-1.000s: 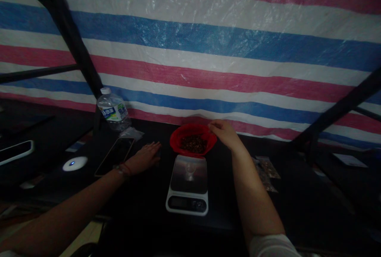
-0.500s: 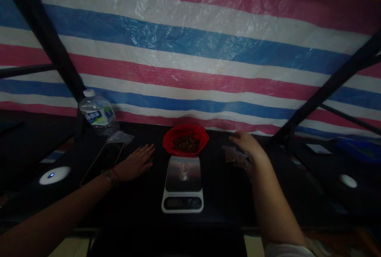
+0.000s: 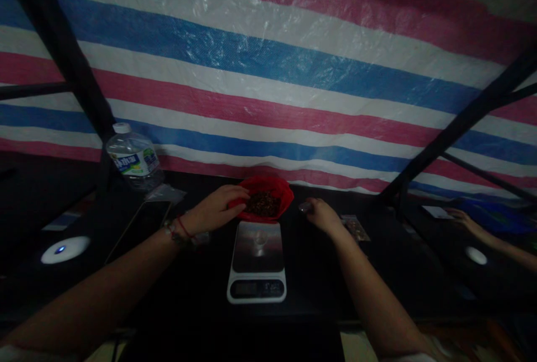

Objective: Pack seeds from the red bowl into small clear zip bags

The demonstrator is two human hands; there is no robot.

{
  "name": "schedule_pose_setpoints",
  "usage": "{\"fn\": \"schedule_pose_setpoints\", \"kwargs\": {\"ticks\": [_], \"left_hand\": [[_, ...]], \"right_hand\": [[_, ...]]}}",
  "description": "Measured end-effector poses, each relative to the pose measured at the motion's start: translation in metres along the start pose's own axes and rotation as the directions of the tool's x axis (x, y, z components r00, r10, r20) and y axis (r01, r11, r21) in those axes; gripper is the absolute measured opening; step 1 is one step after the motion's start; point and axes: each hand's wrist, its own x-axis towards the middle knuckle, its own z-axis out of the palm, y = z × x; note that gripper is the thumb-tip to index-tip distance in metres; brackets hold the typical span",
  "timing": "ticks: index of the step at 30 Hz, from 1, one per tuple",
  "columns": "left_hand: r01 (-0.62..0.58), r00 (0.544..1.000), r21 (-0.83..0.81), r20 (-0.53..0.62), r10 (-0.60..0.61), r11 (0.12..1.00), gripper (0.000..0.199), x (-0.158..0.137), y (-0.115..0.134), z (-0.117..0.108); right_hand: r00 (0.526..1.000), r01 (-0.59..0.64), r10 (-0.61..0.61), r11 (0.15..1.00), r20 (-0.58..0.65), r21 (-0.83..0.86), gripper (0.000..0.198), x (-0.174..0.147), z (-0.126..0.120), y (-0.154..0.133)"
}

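My left hand has its fingers and thumb closed on the left rim of a red plastic bag, which stands open. Small brown pieces lie inside it; their kind is too dark to tell. To the right of the bag, my right hand pinches a small, shiny, rounded object, perhaps a spoon. Just in front of the bag stands a white digital scale with a small clear cup-like thing on its plate. A clear packet of brown pieces lies beside my right wrist.
At the left are a large clear bottle, a phone, a clear plastic bag and a white oval device. Another person's hand reaches over the right-hand table. Striped sheeting hangs behind.
My left hand has moved right from the table to the red bag's rim. My right hand has moved left from beside the packets and now holds the shiny object. Another person's hand has appeared at right.
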Motion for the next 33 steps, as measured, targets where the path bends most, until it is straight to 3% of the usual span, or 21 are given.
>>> {"fn": "schedule_pose_setpoints", "kwargs": {"ticks": [3,6,9,12,18,20,23,24,28,33], "left_hand": [[0.146,0.987,-0.250,0.097,-0.125,0.957,0.032,0.018,0.017,0.000],[0.255,0.965,-0.467,0.180,-0.192,0.846,0.033,0.039,0.027,0.003],[0.276,0.961,-0.597,0.198,-0.195,0.753,0.038,0.061,0.031,0.006],[0.240,0.971,-0.645,0.167,-0.172,0.725,0.040,0.076,0.029,0.005],[0.232,0.970,-0.737,0.127,-0.207,0.635,0.025,0.074,0.009,-0.003],[0.262,0.961,-0.753,0.147,-0.234,0.603,0.024,0.071,0.004,-0.006],[0.291,0.955,-0.760,0.192,-0.226,0.582,0.024,0.067,0.000,-0.006],[0.297,0.954,-0.763,0.207,-0.217,0.574,0.025,0.067,-0.002,-0.004],[0.300,0.954,-0.732,0.213,-0.213,0.611,0.024,0.068,-0.010,0.011],[0.332,0.943,-0.662,0.237,-0.233,0.672,0.031,0.070,-0.016,0.030]], "right_hand": [[0.962,0.164,-0.130,0.978,-0.238,0.126,0.058,0.000,-0.024,-0.005],[0.867,0.406,-0.310,0.893,-0.390,0.194,0.060,-0.004,-0.051,-0.031],[0.784,0.566,-0.443,0.798,-0.435,0.208,0.066,-0.006,-0.072,-0.071],[0.754,0.633,-0.517,0.737,-0.404,0.238,0.071,-0.003,-0.081,-0.105],[0.760,0.648,-0.575,0.704,-0.301,0.290,0.070,0.014,-0.086,-0.139],[0.780,0.625,-0.551,0.715,-0.298,0.313,0.055,0.019,-0.088,-0.144],[0.845,0.531,-0.451,0.771,-0.288,0.352,0.020,0.024,-0.084,-0.151],[0.866,0.498,-0.431,0.788,-0.252,0.364,0.017,0.025,-0.080,-0.152],[0.908,0.398,-0.415,0.813,-0.055,0.425,0.027,0.024,-0.061,-0.156],[0.932,0.288,-0.359,0.808,0.041,0.514,0.025,0.021,-0.046,-0.150]]}}
